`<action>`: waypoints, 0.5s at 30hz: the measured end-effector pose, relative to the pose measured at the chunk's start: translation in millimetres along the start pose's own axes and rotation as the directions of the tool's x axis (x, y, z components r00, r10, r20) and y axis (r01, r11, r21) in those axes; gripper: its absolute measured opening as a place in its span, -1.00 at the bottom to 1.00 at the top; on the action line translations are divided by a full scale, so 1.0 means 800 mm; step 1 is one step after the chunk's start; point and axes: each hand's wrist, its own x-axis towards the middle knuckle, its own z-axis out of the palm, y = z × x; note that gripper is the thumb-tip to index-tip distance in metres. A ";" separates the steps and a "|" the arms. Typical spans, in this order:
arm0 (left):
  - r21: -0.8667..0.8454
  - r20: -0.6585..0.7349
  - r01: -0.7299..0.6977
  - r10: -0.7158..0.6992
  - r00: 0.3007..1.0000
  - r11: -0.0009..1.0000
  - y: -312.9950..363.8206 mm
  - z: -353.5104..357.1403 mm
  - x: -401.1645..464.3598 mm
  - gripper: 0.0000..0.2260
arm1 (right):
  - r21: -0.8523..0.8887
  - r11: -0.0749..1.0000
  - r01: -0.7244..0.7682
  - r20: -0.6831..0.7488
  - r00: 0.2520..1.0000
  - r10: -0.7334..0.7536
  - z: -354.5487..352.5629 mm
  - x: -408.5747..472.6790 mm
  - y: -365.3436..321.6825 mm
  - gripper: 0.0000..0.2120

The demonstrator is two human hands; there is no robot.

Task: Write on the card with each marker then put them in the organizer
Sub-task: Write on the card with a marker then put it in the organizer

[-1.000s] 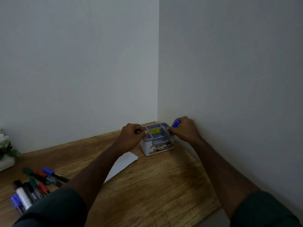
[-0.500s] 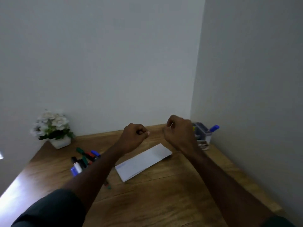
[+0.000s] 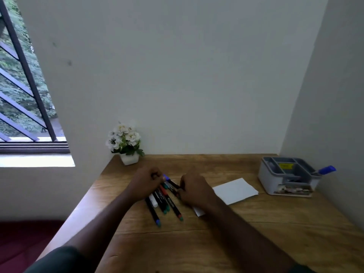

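Wooden counter (image 3: 256,233) set in a wall corner, seen from the head camera.

Markers (image 3: 165,201): loose bundle lying flat on counter, left of centre, barrels roughly parallel, caps in blue, green and red visible.

Left hand (image 3: 144,185): resting on far-left end of bundle, fingers curled over the markers. Grip on any single marker: cannot tell.

Right hand (image 3: 194,191): at right side of bundle, fingers curled, touching the marker ends. Held item, if any: cannot tell; fingertips hidden behind knuckles.

Card (image 3: 235,191): white, flat on counter, just right of right hand, partly covered by right forearm.

Organizer (image 3: 287,179): grey, compartmented, at far-right of counter near the wall corner, well apart from both hands. Yellow label inside one central compartment.

Blue marker (image 3: 326,170): standing tilted in rightmost organizer compartment, cap end leaning out toward the right wall.

Plant (image 3: 125,142): white flowers in white pot, at far-left back of counter against wall.

Window (image 3: 21,95): barred, upper left, foliage outside.
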 end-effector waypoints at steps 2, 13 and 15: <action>-0.010 -0.035 -0.020 0.019 0.999 1.000 -0.003 0.005 0.003 -0.92 | 0.002 1.000 -0.024 -0.061 0.998 0.025 0.009 0.000 -0.001 -0.86; 0.115 -0.195 -0.277 0.295 0.935 0.954 0.008 0.032 0.051 -0.68 | 0.495 0.860 0.120 -0.372 0.924 0.085 -0.021 0.010 0.043 -0.84; 0.117 -0.203 -0.293 0.312 0.928 0.949 0.014 0.034 0.055 -0.76 | 0.589 0.802 0.103 -0.334 0.934 0.125 -0.025 0.007 0.046 -0.86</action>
